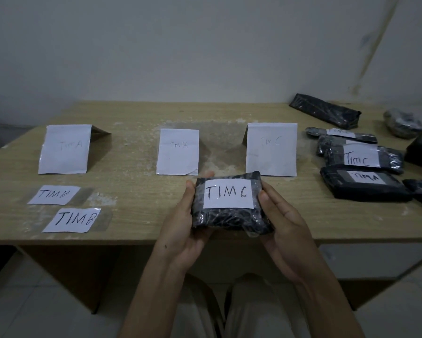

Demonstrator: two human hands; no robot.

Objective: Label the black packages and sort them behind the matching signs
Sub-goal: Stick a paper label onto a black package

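Both hands, the left hand (180, 223) and right hand (282, 220), grip a black package (229, 215) labelled TIM C from either side, above the near edge of the bench (141, 113). Just beyond stand the TIM C sign (271, 149), TIM B sign (177, 151) and TIM A sign (65, 148). More labelled packages (361, 167) lie at the right; two loose TIM B labels (66, 208) lie near left.

Plain room: wood-grain desk (131, 181), bare white wall (180, 45), tiled floor (22, 301).

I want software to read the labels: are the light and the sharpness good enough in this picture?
Head view: dim, flat light; the label on the held package reads clearly; writing on the TIM B sign is faint; far-right packages blur.
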